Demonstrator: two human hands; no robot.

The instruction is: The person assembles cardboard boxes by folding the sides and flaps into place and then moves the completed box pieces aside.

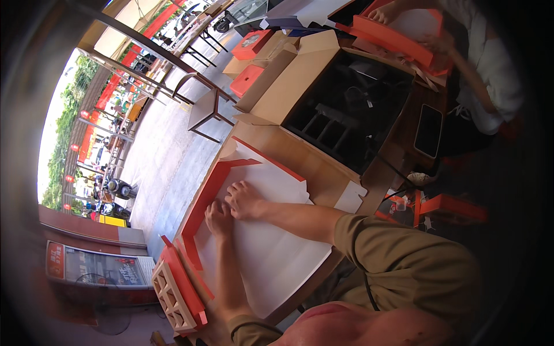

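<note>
A large box blank (271, 265), white inside with red folded edges, lies across the wooden table before me. Its red far-left wall (199, 213) stands partly folded up. Both hands meet at this wall, close side by side. My left hand (218, 219) has its fingers bent over the red edge and gripping it. My right hand (243, 200) is curled at the same fold, fingertips pressed on the card just right of the left hand. The undersides of the fingers are hidden.
An open brown carton (306, 69) with a black inside stands beyond the blank. A phone (428, 131) lies at right. A co-worker's hands (384, 12) hold a red box (398, 43). Red card pieces and a cardboard divider (172, 297) sit at left. A chair (205, 109) stands beyond.
</note>
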